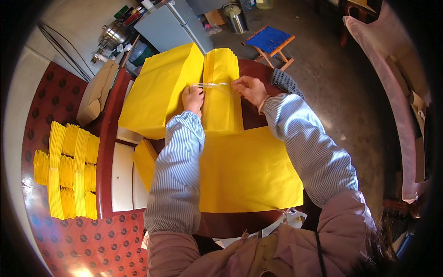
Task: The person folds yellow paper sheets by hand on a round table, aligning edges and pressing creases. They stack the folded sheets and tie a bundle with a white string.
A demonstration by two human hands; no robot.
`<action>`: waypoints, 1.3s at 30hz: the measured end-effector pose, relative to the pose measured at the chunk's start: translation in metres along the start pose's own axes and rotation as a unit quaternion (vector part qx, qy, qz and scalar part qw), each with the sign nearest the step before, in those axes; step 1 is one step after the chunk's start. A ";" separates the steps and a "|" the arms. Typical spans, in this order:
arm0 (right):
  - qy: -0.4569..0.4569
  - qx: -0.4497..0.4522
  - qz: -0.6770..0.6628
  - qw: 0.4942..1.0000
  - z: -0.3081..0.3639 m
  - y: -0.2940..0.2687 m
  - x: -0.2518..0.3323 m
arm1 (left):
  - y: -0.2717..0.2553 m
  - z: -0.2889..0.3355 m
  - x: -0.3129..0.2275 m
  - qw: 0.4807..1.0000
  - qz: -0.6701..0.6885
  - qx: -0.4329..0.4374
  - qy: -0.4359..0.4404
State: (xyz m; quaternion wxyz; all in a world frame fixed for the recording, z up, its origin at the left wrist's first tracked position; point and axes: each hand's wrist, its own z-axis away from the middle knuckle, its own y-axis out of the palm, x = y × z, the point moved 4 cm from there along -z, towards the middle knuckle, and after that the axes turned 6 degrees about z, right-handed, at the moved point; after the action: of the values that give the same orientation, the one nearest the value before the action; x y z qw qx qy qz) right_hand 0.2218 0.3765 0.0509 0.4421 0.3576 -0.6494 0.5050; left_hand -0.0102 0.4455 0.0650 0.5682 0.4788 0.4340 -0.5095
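A folded bundle of yellow paper sheets (222,108) lies on the dark red table, its layered edges showing. Across its upper part runs a thin, whitish, see-through strip (210,85), probably plastic tape or string. My left hand (193,99) is closed at the strip's left end, beside the bundle. At the other end, past the bundle's right side, my right hand (250,90) pinches the strip between thumb and fingers. A tall stack of yellow paper (154,87) stands left of the bundle. Nearer my body a flat yellow sheet (251,171) covers the table.
Several tied yellow bundles (69,171) are piled on a red patterned surface at left. A cardboard box (98,92) sits behind them. Beyond the table are a grey fridge (170,27), a metal flask (235,19) and a blue folding stool (270,40). A covered sofa (385,78) stands right.
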 end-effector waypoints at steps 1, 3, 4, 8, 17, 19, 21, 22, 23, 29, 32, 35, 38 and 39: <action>0.020 0.008 0.002 1.000 -0.004 0.008 -0.004 | -0.001 0.002 0.000 0.999 0.037 -0.006 -0.021; 0.064 -0.003 -0.036 0.997 -0.011 0.015 -0.008 | -0.001 0.006 -0.001 0.993 0.113 -0.004 -0.039; 0.097 -0.002 -0.063 0.993 -0.012 0.018 -0.010 | -0.002 0.008 -0.001 0.989 0.140 -0.003 -0.046; 0.130 0.013 0.022 0.991 -0.023 0.019 -0.004 | -0.006 0.013 0.000 0.977 0.208 0.015 -0.046; 0.253 0.014 0.060 0.966 -0.055 0.016 0.014 | -0.005 0.046 -0.028 0.988 0.016 0.127 0.089; 0.248 0.015 0.057 0.967 -0.058 0.017 0.018 | -0.010 0.072 -0.045 0.950 -0.164 0.144 0.224; 0.250 0.009 0.036 0.967 -0.057 0.017 0.020 | -0.018 0.111 -0.057 0.874 -0.293 0.181 0.344; 0.233 0.020 0.025 0.972 -0.056 0.017 0.022 | -0.023 0.133 -0.060 0.824 -0.357 0.195 0.395; 0.226 0.027 0.022 0.974 -0.055 0.015 0.022 | -0.030 0.154 -0.060 0.783 -0.420 0.211 0.407; 0.148 0.053 -0.054 0.986 -0.062 0.022 0.034 | -0.051 0.231 -0.043 0.724 -0.544 0.285 0.314; 0.111 0.064 -0.204 0.971 -0.068 0.032 0.041 | -0.051 0.240 -0.043 0.719 -0.544 0.305 0.308; 0.121 0.061 -0.280 0.950 -0.066 0.031 0.046 | -0.049 0.255 -0.047 0.715 -0.523 0.344 0.311; 0.031 0.077 -0.392 0.916 -0.050 0.008 0.066 | -0.041 0.281 -0.048 0.737 -0.394 0.451 0.313; -0.061 0.071 -0.347 0.933 -0.039 -0.010 0.079 | -0.037 0.291 -0.046 0.747 -0.330 0.497 0.292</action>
State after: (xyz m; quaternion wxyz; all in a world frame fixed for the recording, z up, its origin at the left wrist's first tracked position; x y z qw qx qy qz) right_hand 0.2112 0.4107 0.1318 0.5233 0.6211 -0.4727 0.3419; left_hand -0.0507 0.1650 0.1545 -0.1081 0.6463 0.3948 -0.6440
